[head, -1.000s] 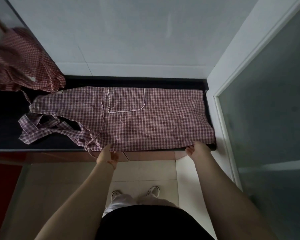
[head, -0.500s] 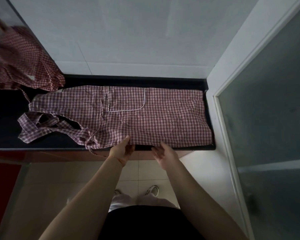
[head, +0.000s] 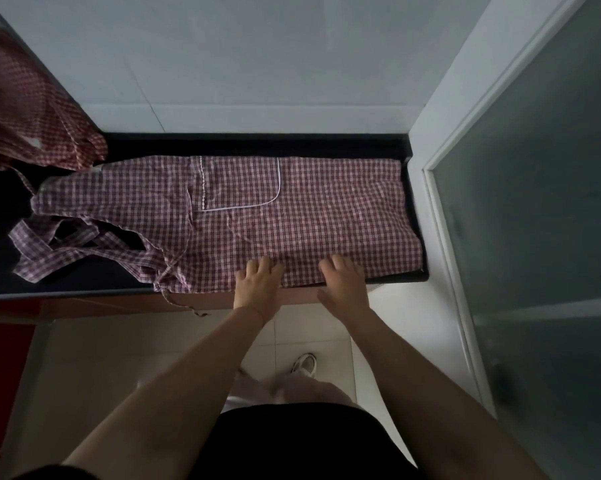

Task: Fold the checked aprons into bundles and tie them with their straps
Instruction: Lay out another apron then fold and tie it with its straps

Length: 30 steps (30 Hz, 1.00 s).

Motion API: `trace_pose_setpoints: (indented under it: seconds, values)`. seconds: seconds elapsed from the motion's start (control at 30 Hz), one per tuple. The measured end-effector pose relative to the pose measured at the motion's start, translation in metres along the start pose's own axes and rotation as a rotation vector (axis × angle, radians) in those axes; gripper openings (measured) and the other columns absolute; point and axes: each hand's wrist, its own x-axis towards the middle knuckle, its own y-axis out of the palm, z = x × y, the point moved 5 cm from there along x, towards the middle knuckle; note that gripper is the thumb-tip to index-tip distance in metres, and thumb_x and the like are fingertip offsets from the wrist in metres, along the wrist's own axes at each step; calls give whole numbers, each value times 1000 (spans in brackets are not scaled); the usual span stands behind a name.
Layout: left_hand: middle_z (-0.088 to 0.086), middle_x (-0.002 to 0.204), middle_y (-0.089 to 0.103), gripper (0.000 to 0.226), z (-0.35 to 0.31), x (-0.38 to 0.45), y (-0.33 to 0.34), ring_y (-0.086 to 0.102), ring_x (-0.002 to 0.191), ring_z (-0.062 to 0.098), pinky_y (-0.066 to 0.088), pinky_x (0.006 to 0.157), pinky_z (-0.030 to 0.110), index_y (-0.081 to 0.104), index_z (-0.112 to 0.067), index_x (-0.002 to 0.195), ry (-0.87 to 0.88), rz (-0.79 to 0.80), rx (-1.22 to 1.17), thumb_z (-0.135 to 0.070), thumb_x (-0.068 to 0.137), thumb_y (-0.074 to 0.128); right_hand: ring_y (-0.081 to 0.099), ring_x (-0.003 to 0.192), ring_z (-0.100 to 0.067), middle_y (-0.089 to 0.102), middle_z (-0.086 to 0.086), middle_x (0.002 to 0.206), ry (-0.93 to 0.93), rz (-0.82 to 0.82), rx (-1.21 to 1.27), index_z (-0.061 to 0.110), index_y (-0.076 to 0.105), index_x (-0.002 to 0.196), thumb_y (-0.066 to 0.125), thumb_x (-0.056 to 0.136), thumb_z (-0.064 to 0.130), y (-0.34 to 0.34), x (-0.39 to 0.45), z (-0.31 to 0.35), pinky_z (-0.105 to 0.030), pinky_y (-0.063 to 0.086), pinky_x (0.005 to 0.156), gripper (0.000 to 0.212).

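A red-and-white checked apron lies spread flat along the black counter, pocket side up, with its hem at the right end. Its straps lie tangled at the left, and one thin string hangs over the front edge. My left hand and my right hand rest palm down, side by side, on the apron's near edge at the counter front. Fingers of both hands are spread on the cloth, gripping nothing that I can see.
A heap of other checked aprons sits at the back left of the counter. A white tiled wall stands behind it, and a frosted glass door with a white frame closes the right side. Below are pale floor tiles and my shoe.
My hands were apart at the apron's near edge, the right one near the right corner. They came together toward the middle and now lie flat on the cloth.
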Motion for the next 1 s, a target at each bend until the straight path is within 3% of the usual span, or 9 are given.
trace_pose_setpoints:
  seconds: [0.13, 0.27, 0.4, 0.53, 0.63, 0.77, 0.9, 1.0]
  values:
    - [5, 109, 58, 28, -2, 4, -4, 55, 101, 27, 49, 81, 40, 61, -16, 111, 40, -147, -52, -4, 85, 63, 60, 78, -26, 61, -4, 83, -74, -13, -102, 10, 66, 86, 76, 54, -7, -3, 4, 5, -37, 49, 71, 38]
    - [6, 96, 65, 17, 6, 10, -13, 58, 84, 23, 38, 64, 29, 66, -10, 95, -12, -65, -116, -5, 89, 51, 61, 80, -22, 64, -1, 85, -88, 104, -104, 13, 69, 89, 86, 60, 5, 1, 4, 2, -38, 50, 76, 35]
    - [4, 92, 66, 19, 17, 23, -32, 54, 75, 19, 37, 65, 30, 63, -16, 103, -83, 6, -190, -11, 96, 46, 63, 90, -22, 68, -1, 92, -51, 138, -72, 14, 71, 95, 68, 87, 12, -8, 16, -5, -35, 47, 84, 9]
    - [5, 104, 65, 18, 25, 40, -48, 62, 91, 22, 54, 80, 35, 65, -15, 101, -133, 138, -82, -10, 97, 49, 56, 101, -18, 66, 1, 103, 13, 111, -120, 16, 68, 105, 60, 94, 13, -25, 35, -12, -30, 46, 86, 15]
    - [9, 103, 66, 15, 32, 51, -57, 61, 86, 23, 56, 77, 34, 62, -10, 88, -229, 174, -88, -2, 93, 51, 53, 88, -14, 60, 0, 104, 107, 82, -166, 17, 62, 106, 59, 95, 15, -40, 43, -18, -23, 45, 74, 12]
    - [14, 117, 64, 17, 43, 61, -64, 63, 105, 26, 48, 75, 29, 61, -2, 110, -294, 259, -101, -2, 94, 54, 44, 73, -11, 50, -2, 98, 203, 76, -193, 19, 50, 100, 54, 96, 18, -57, 51, -31, -21, 34, 61, 6]
    - [14, 125, 60, 24, 53, 61, -65, 60, 111, 26, 47, 81, 28, 58, -3, 120, -293, 362, -110, -8, 98, 48, 46, 67, -15, 55, -4, 87, 464, 248, -121, 16, 51, 84, 51, 99, 17, -67, 59, -61, -23, 31, 58, 15]
    - [9, 118, 62, 33, 52, 62, -64, 58, 104, 24, 48, 84, 29, 62, -8, 118, -247, 408, -187, -31, 99, 49, 50, 69, -18, 58, -8, 96, 574, 345, -149, 7, 60, 102, 45, 102, 13, -82, 74, -75, -24, 34, 56, 16]
